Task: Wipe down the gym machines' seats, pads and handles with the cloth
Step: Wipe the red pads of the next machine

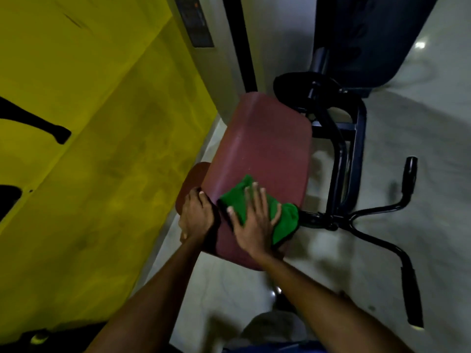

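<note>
Yellow wall fills the left half of the frame, with black painted shapes at its left edge. Pale glossy floor takes up the right half. At top centre a dark label plate sits on a grey panel; its writing is too blurred to read. A black upright bar runs just right of it.

The maroon pad lies at centre frame, slanting from upper right to lower left. A smaller maroon pad peeks out just beside its left edge.

The green cloth lies bunched on the lower right part of the maroon pad and hangs over its right edge. The right hand lies flat on the cloth, fingers straight and spread, pressing it onto the pad. The left hand grips the pad's left edge, fingers curled over it, in the gap between the 2 pads.

A black metal frame stands right of the pad. From it 2 black handles branch toward the right edge, well apart from both hands. A large dark pad fills the upper right corner. Blue clothing shows at the bottom edge.
</note>
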Action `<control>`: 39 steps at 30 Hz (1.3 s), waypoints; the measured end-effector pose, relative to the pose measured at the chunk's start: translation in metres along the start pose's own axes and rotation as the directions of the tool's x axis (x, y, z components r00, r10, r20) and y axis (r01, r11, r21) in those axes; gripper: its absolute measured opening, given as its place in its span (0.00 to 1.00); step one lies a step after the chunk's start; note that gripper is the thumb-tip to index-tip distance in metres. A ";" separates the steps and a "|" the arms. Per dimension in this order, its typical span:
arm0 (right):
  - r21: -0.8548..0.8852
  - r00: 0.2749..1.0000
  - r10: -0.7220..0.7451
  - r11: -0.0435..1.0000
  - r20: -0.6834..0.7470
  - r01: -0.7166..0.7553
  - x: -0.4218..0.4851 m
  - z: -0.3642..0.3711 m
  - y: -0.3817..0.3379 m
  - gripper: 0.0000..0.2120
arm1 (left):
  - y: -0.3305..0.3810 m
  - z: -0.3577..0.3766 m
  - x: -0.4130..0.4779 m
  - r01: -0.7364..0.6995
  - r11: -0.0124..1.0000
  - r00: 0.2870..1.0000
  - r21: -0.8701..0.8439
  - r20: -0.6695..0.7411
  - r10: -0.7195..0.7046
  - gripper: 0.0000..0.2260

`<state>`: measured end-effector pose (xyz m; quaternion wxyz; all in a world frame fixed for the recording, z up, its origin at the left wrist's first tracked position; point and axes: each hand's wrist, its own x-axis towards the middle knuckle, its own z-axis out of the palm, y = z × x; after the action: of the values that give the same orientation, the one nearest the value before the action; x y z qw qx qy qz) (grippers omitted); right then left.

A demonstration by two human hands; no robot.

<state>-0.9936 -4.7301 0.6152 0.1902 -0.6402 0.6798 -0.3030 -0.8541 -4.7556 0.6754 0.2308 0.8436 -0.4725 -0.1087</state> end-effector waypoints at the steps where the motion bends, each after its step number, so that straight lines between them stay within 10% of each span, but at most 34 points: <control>1: -0.020 0.991 -0.128 0.991 0.032 0.129 -0.015 -0.003 0.002 0.35 | -0.001 0.002 0.000 0.002 1.000 1.000 -0.001 -0.003 -0.002 0.18; 5: -0.089 0.950 -0.291 0.949 0.113 0.301 -0.022 -0.012 0.064 0.39 | -0.004 0.004 0.000 -0.017 1.000 1.000 0.008 -0.009 0.017 0.19; 11: 0.081 0.890 0.455 0.886 0.032 -0.456 0.049 -0.014 0.058 0.40 | -0.001 0.002 -0.004 -0.041 0.998 0.999 0.048 -0.003 0.042 0.20; 18: -0.052 0.977 -0.201 0.977 0.076 0.205 -0.004 -0.007 0.029 0.38 | -0.003 -0.001 -0.002 -0.080 0.997 0.997 0.023 0.009 0.080 0.19; 26: 0.117 0.888 0.460 0.882 0.002 -0.457 0.089 -0.011 0.021 0.35 | 0.001 -0.005 -0.002 -0.061 0.998 0.997 0.031 0.059 0.059 0.19; 34: 0.006 0.958 -0.286 0.958 -0.003 0.286 0.028 0.002 0.013 0.31 | 0.036 0.001 0.033 0.065 0.997 0.993 0.048 0.091 -0.069 0.22; 39: 0.024 0.982 0.173 0.985 -0.071 -0.171 0.086 -0.010 0.091 0.35 | 0.069 0.019 0.058 0.034 0.999 0.996 0.025 0.083 -0.036 0.24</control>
<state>-1.0776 -4.8131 0.5739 0.1963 -0.5659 0.7364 -0.3147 -0.8827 -4.8409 0.6952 0.1992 0.8492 -0.4679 -0.1424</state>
